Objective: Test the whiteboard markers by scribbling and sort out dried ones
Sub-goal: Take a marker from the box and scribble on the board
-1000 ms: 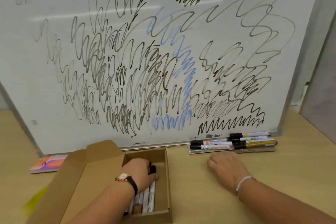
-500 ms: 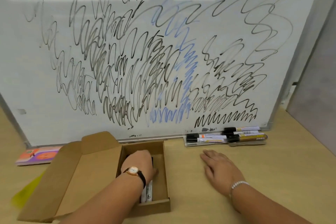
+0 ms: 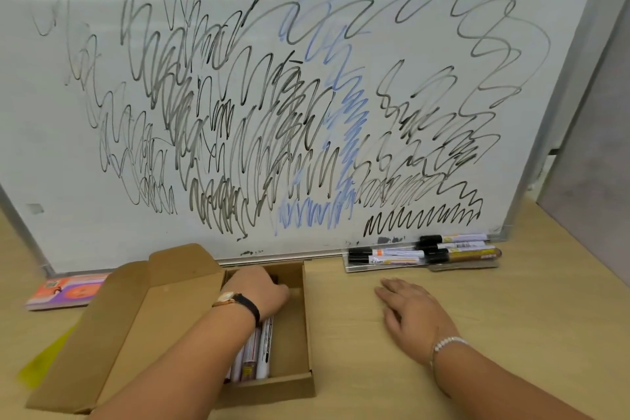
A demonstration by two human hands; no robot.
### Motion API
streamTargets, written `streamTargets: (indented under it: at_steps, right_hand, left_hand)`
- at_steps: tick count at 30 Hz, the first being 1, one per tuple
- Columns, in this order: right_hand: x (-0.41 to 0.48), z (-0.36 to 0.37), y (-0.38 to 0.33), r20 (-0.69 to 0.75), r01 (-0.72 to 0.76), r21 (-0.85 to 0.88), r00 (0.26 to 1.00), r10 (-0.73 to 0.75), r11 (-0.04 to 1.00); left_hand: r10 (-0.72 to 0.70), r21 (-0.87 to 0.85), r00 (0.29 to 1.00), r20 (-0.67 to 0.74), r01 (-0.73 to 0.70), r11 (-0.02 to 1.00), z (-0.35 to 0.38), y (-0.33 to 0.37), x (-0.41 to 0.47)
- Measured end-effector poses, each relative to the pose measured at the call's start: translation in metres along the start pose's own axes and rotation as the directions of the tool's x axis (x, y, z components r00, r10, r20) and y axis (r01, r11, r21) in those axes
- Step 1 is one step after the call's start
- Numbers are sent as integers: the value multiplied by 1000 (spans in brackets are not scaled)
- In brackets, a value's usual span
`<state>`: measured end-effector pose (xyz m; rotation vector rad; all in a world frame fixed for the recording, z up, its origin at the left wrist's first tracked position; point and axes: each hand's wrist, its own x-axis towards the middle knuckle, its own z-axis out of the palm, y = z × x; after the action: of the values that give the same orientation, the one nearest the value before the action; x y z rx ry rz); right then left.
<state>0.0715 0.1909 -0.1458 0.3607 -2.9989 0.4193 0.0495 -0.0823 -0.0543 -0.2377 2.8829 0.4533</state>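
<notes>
Down at six o'clock of the view, the left hand (image 3: 259,290) reaches into a cardboard box (image 3: 272,389), its fingers bent downward over the far ends of the boxed markers (image 3: 263,348). The back of the hand hides the fingertips, so I cannot tell whether they pinch a marker or only touch the caps. The thumb (image 3: 285,293) points toward three o'clock, near the box's right wall. A watch (image 3: 232,297) on a dark strap circles that wrist. The boxed markers lie side by side along the left of the box's well, running from twelve to six o'clock, with white and brownish barrels showing beside the forearm. The box's lid (image 3: 136,317) lies folded open toward nine o'clock.

At three o'clock from the box, well apart from it, the right hand (image 3: 414,315) lies palm down on the table (image 3: 528,334), its fingers (image 3: 388,287) straight and slightly spread, holding nothing. A beaded bracelet (image 3: 446,343) sits at its wrist.

At twelve o'clock from that hand, a second group of markers (image 3: 422,253) with black caps lies on a clear tray (image 3: 351,269) against the foot of the whiteboard (image 3: 102,225), which is covered with black, grey and blue scribbles (image 3: 341,133). At nine o'clock from the box, an orange-and-purple booklet (image 3: 64,290) lies flat by the board's lower corner.
</notes>
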Motion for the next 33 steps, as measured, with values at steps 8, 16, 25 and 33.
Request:
streamTargets:
  at_steps: [8, 16, 25, 33]
  right_hand:
    - [20, -57, -39, 182, -197, 406, 974, 132, 892]
    - [24, -139, -98, 64, -33, 994, 945, 321, -100]
    - [43, -163, -92, -47, -21, 984, 927, 373, 175]
    - [70, -228, -77, -159, 125, 984, 939, 306, 129]
  left_hand:
    - [57, -686, 961, -271, -234, 688, -70, 26, -25]
    - [233, -993, 971, 50, 24, 115, -45, 76, -45]
    - [567, -494, 804, -178, -572, 655, -51, 125, -44]
    - [614, -491, 762, -203, -622, 610, -111, 173, -27]
